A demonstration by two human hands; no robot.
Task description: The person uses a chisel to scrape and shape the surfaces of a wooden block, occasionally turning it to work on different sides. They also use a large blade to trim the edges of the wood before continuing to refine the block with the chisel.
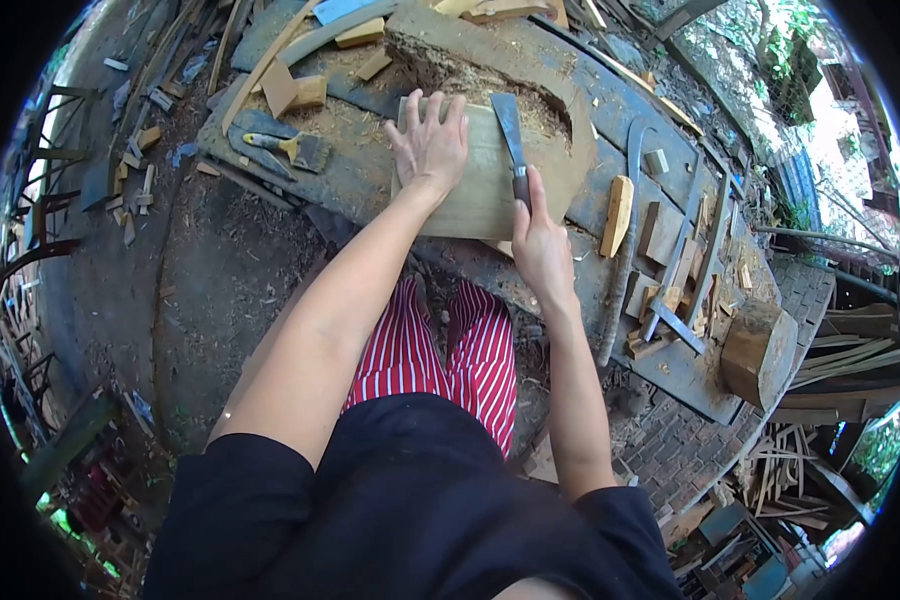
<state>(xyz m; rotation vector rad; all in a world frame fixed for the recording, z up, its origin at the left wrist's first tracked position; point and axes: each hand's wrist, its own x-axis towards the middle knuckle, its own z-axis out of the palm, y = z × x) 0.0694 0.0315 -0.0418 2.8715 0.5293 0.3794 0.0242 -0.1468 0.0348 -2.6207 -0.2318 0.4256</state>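
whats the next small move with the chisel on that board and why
Probably a short push of the flat steel chisel forward along the pale wooden board. The right hand grips its handle with the blade lying low on the board's right part, while the left hand presses flat on the board, steadying it on the sawdust-strewn plank workbench.

The person wears a black short-sleeved shirt (410,500) and red-and-white striped trousers (440,355); both forearms are bare.
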